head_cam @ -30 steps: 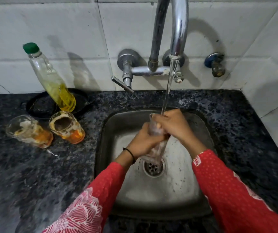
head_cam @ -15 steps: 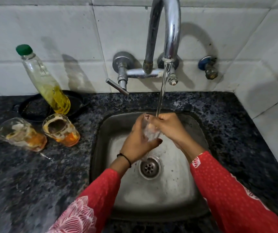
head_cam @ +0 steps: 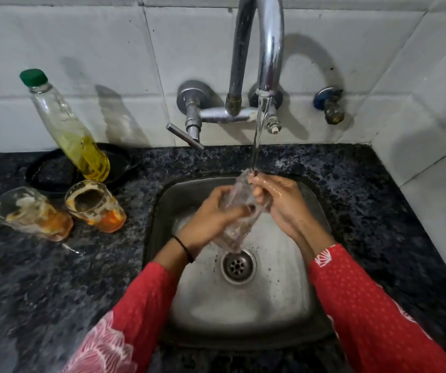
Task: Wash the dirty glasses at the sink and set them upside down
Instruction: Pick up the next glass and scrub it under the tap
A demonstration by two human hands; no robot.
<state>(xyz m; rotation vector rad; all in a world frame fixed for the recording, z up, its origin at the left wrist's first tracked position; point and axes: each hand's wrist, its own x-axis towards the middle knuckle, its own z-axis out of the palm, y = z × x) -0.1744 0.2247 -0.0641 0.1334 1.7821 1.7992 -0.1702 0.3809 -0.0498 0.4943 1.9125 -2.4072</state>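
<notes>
A clear glass [head_cam: 239, 203] is held over the steel sink [head_cam: 162, 211], tilted with its mouth up under the running water from the tap [head_cam: 269, 49]. My left hand [head_cam: 211, 219] wraps its lower body. My right hand [head_cam: 283, 203] grips the upper part, fingers at the rim. Two dirty glasses with orange residue stand on the dark counter to the left: one upright [head_cam: 95, 205], one leaning [head_cam: 30, 214].
A bottle of yellow liquid with a green cap [head_cam: 65, 125] leans in a black dish [head_cam: 54, 170] behind the dirty glasses. The tap lever [head_cam: 184, 135] juts out over the counter. White tiled walls close the back and right side. The drain [head_cam: 238, 265] lies under the glass.
The glass stays under the stream in both hands, which shift along it: it hung low to the drain, rose and showed shorter, and now reaches down toward the drain again.
</notes>
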